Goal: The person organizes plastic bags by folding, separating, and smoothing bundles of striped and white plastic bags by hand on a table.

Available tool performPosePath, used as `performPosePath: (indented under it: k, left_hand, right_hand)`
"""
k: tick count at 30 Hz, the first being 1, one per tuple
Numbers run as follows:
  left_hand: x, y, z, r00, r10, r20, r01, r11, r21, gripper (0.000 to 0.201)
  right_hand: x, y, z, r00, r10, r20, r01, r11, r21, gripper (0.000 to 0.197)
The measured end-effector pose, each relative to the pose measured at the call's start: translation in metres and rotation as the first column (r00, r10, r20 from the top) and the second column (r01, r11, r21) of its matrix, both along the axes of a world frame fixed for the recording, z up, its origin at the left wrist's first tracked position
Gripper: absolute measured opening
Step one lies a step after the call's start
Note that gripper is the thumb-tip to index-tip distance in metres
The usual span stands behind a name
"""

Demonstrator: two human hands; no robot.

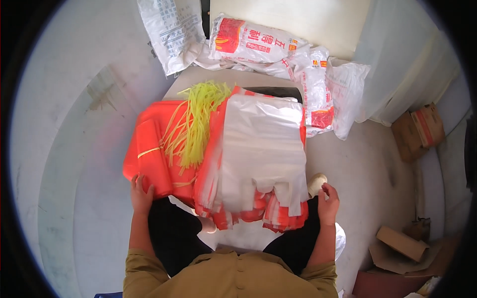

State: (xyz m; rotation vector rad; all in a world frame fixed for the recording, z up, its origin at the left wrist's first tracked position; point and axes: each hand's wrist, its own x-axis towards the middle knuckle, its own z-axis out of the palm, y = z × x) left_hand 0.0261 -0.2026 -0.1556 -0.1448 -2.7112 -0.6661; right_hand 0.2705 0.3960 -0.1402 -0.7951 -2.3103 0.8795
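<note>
- Rested left hand [142, 192], fingers parted, against the near edge of a tied red bundle [153, 168].
- Held right hand [328, 203] loosely curled; could not tell if pinching anything.
- Seemed busy handling that bundle; probably called for closing left fingers around it.
- Showed yellow strips [201, 124] and stacked plastic bags [263, 144] ahead, between both hands.
- Showed white sacks [263, 43] well beyond both.

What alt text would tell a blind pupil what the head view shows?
A person's left hand touches a tied red plastic bundle, while the right hand, with nothing clearly visible in it, is to the right of a stack of white and red plastic bags. Yellow strips lie between bundle and stack; white sacks lie beyond.
</note>
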Motion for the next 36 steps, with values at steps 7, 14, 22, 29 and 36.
performPosePath:
  k: [7, 14, 22, 29, 36]
  left_hand:
    - [0.006, -0.003, -0.002, 1.0, -0.013, -0.026, 0.012, 0.999, -0.034, 0.053]
    - [0.01, 0.028, 0.012, 0.999, -0.041, -0.035, 0.041, 0.999, -0.013, 0.053]
    - [0.018, 0.075, 0.044, 0.964, -0.238, -0.123, 0.243, 0.969, 0.033, 0.051]
    - [0.033, 0.165, 0.053, 0.84, -0.536, 0.081, 0.332, 0.627, 0.705, 0.051]
    - [0.025, 0.255, 0.066, 0.721, -0.687, 0.087, 0.117, 0.244, 0.963, 0.066]
  right_hand:
    - [-0.058, -0.1, 0.052, 0.869, 0.495, 0.027, -0.453, 0.771, 0.447, 0.036]
    - [-0.106, -0.119, 0.047, 0.826, 0.558, 0.074, -0.48, 0.628, 0.613, 0.041]
    - [-0.118, -0.107, 0.028, 0.858, 0.488, -0.16, -0.483, 0.873, 0.073, 0.027]
    - [-0.134, -0.101, 0.024, 0.94, 0.309, -0.143, -0.34, 0.879, -0.335, 0.037]
    - [-0.131, -0.111, 0.035, 0.935, 0.274, -0.224, -0.353, 0.774, -0.526, 0.035]
